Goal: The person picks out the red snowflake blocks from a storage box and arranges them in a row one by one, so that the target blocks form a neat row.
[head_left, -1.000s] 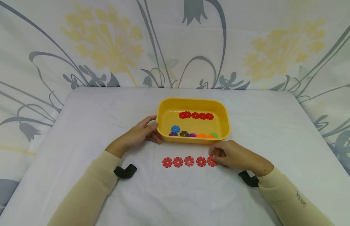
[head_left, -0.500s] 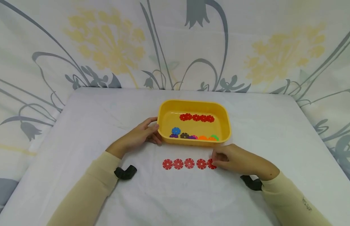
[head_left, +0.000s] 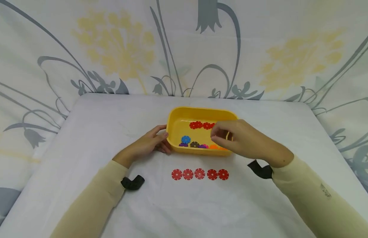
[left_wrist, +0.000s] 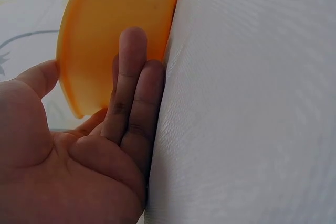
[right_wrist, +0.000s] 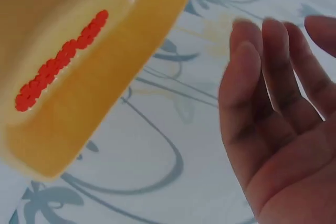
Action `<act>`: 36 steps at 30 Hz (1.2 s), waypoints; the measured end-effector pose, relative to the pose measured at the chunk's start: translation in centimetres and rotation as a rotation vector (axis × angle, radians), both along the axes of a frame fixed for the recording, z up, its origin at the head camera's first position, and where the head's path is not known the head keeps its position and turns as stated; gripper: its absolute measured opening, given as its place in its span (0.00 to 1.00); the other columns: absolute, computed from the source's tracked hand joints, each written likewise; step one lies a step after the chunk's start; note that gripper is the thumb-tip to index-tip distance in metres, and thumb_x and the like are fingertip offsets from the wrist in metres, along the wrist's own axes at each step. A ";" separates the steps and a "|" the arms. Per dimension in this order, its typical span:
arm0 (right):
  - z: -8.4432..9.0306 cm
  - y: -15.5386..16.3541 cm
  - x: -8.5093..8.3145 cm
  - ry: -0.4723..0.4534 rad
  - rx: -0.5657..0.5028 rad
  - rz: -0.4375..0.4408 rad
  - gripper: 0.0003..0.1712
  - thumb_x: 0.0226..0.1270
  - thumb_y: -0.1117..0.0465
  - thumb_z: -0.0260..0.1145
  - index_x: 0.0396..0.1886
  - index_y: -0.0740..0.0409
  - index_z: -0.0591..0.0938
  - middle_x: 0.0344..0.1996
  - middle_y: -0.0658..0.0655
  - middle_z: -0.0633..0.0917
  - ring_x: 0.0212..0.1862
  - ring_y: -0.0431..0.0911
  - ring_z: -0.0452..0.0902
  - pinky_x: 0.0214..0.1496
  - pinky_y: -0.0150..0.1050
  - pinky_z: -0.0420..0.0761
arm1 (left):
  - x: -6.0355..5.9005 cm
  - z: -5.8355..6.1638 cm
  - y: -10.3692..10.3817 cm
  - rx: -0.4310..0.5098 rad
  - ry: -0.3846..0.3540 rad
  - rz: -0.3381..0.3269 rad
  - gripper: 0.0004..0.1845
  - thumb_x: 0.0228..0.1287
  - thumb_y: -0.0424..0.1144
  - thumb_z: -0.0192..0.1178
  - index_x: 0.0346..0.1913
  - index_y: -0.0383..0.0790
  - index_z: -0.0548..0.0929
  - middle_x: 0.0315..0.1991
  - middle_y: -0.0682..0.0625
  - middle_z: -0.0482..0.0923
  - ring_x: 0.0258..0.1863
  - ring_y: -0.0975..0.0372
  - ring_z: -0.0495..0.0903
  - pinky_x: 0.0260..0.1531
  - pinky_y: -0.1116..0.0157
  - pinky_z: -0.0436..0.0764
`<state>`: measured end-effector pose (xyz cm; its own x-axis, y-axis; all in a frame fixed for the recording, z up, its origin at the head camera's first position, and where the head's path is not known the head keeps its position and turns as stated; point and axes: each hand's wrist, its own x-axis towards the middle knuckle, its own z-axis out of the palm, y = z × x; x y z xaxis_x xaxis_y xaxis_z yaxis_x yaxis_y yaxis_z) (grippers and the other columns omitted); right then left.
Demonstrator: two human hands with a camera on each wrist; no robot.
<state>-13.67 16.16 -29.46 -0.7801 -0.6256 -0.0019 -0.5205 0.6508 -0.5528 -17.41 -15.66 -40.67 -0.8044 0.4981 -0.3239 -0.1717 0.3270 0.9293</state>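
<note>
The person's right hand [head_left: 241, 138] has its thumb and forefinger tips close together, the other fingers loosely bent and apart, with nothing held, and it hangs over the right end of a yellow tray [head_left: 199, 151], while the left hand [head_left: 146, 143] lies with fairly straight fingers against the tray's left end, its thumb touching the rim. Inside the tray, a row of red pieces [head_left: 206, 125] lies toward the far side and a blue piece [head_left: 185, 139] near the front left corner. Nearer the person, five red flower-shaped discs [head_left: 200, 174] line up on a white cloth [head_left: 199, 205].
</note>
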 end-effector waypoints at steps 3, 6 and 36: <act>0.2 -2.0 -2.6 0.014 0.057 0.021 0.06 0.70 0.59 0.67 0.43 0.54 0.83 0.29 0.47 0.83 0.33 0.42 0.77 0.36 0.35 0.82 | 0.1 -0.2 -0.2 0.011 0.002 -0.007 0.30 0.80 0.53 0.43 0.78 0.51 0.52 0.45 0.41 0.85 0.43 0.55 0.86 0.54 0.62 0.84; -0.4 -3.5 -5.1 0.000 0.119 0.033 0.09 0.71 0.59 0.67 0.46 0.57 0.83 0.32 0.50 0.84 0.35 0.45 0.78 0.39 0.36 0.83 | 0.1 -0.4 -0.1 0.026 0.005 -0.002 0.30 0.80 0.53 0.43 0.78 0.52 0.53 0.45 0.41 0.85 0.43 0.55 0.86 0.54 0.62 0.84; -6.8 -5.7 -11.4 -0.211 0.335 -0.051 0.18 0.70 0.58 0.68 0.57 0.52 0.78 0.40 0.55 0.81 0.39 0.47 0.76 0.44 0.36 0.79 | -0.1 -0.2 -0.5 0.035 -0.005 -0.027 0.32 0.79 0.55 0.44 0.79 0.51 0.52 0.45 0.41 0.85 0.44 0.55 0.86 0.55 0.61 0.84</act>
